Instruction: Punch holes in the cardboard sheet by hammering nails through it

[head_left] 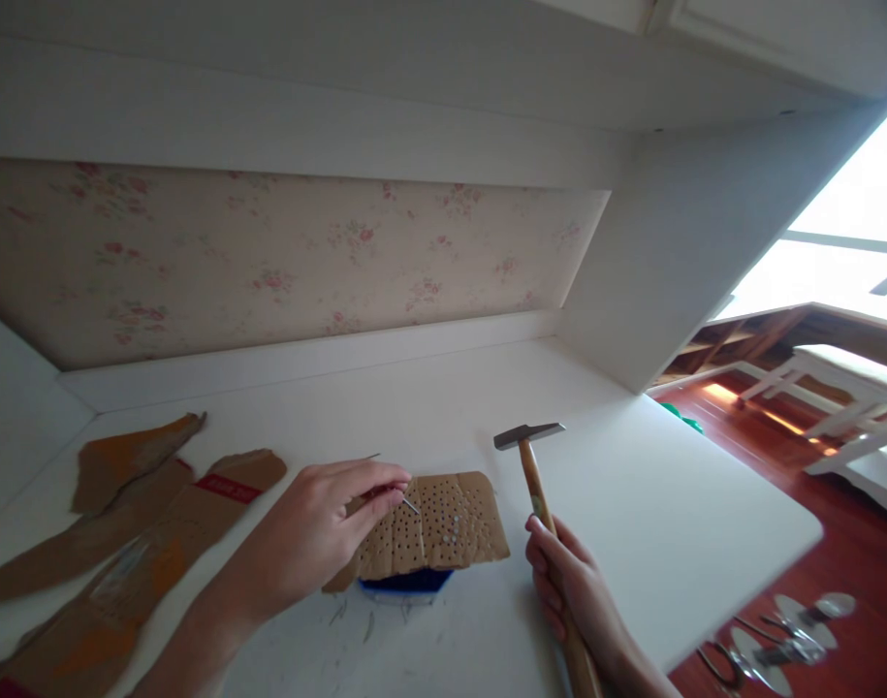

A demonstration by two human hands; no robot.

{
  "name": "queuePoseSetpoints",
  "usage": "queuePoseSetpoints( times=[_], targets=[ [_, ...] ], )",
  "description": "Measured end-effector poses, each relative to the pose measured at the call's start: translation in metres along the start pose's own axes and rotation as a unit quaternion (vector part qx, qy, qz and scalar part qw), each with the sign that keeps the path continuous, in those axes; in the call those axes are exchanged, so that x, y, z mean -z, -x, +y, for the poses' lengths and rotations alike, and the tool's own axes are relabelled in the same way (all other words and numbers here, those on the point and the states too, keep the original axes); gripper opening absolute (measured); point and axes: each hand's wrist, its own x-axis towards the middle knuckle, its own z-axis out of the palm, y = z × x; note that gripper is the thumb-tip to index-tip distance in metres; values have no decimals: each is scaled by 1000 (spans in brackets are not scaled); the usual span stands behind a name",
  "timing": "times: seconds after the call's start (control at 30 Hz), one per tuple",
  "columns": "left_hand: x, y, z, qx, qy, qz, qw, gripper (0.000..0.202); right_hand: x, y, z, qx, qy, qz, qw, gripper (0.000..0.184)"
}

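My left hand is closed in a pinch around a thin metal nail, its end slanting down over a piece of brown cardboard. Many small holes dot this cardboard, and a few shiny nail heads show toward its right half. Beneath it sits a blue container, mostly hidden by the cardboard. My right hand is wrapped round the wooden handle of a hammer. The hammer is held upright to the right of the cardboard, its metal head raised and apart from the nail.
Torn cardboard strips lie on the left of the white tabletop. Small dark scraps are scattered before the container. Floral wallpaper and a white panel close off the back. A white stool and glassy objects stand beyond the right edge.
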Motion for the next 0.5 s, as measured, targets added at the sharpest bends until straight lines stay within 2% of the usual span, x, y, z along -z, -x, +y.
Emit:
queuePoseSetpoints(
  times=[0.3, 0.5],
  targets=[
    [-8, 0, 3, 16, 12, -44, 999, 14, -1, 1, -3, -9, 19, 3, 1000, 43],
    [-18, -1, 2, 3, 15, -56, 998, 15, -1, 0, -2, -11, 20, 6, 1000, 45]
  ],
)
